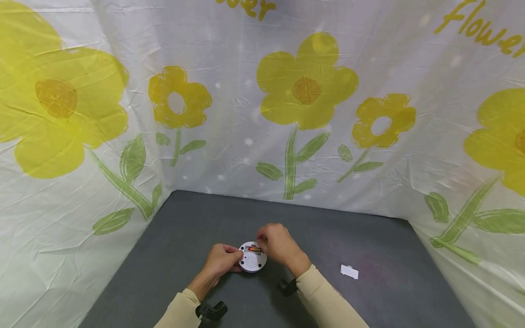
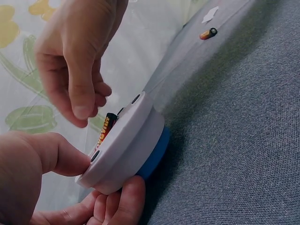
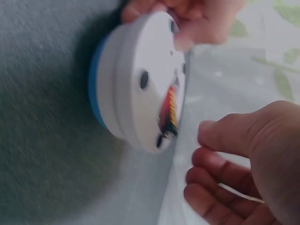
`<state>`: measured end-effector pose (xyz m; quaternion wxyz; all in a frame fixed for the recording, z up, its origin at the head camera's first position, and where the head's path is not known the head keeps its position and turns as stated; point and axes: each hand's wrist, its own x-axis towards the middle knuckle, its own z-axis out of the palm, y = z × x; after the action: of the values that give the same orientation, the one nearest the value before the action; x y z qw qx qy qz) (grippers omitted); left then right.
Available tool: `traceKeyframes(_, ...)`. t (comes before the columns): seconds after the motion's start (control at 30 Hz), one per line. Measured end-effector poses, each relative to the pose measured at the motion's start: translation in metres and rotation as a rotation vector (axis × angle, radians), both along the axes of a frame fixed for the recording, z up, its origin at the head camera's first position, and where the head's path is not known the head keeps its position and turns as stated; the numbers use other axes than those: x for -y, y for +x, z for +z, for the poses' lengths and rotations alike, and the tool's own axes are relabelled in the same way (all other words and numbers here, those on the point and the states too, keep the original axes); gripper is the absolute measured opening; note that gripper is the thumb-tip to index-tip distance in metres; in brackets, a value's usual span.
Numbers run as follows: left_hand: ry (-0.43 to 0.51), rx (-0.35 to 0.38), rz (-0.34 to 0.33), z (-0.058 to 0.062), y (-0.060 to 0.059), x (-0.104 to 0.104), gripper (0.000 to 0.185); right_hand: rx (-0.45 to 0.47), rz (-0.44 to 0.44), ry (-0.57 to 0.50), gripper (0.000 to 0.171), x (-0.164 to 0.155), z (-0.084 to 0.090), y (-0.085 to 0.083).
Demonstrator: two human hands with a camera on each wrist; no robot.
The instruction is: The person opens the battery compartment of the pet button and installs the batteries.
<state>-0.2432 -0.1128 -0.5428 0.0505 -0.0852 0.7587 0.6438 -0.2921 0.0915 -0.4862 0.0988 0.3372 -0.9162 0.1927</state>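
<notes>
A round white battery-powered device (image 1: 253,263) with a blue lower part is tilted on the table, its flat, black-footed side facing up. My left hand (image 1: 223,260) grips its left edge, the thumb on the flat face and the other fingers underneath. A red, yellow and black battery (image 3: 169,110) sits in the slot of that face, one end standing slightly proud. Just off that end is my right hand (image 3: 234,164), thumb and fingers loosely bent with nothing between them. Another battery (image 2: 208,33) lies on the table, hidden in the head view.
On the right of the dark grey table (image 1: 328,237) lies a small white battery cover (image 1: 349,272). White curtains (image 1: 229,136) printed with yellow flowers hang around the back and sides. A black wrist strap (image 1: 211,311) is on the left sleeve.
</notes>
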Motion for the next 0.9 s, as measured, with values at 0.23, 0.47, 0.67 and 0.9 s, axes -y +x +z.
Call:
traceKeyframes(0.23, -0.022, 0.009, -0.005, -0.002, -0.001, 0.001, 0.026, 0.293, -0.101, 0.022, 0.015, -0.012, 0.005, -0.004)
traceKeyframes(0.47, -0.038, 0.011, -0.004, -0.001, -0.001, 0.002, 0.026, 0.516, -0.133, -0.066, 0.025, -0.017, -0.001, -0.005)
traceKeyframes(0.67, -0.033, 0.016, -0.007, -0.001, 0.0, 0.002, 0.027, 0.622, -0.136, -0.175, 0.022, -0.018, -0.008, -0.006)
traceKeyframes(0.9, -0.016, 0.024, -0.018, -0.001, -0.001, 0.001, 0.028, 0.615, -0.165, -0.23, 0.015, -0.018, -0.016, -0.006)
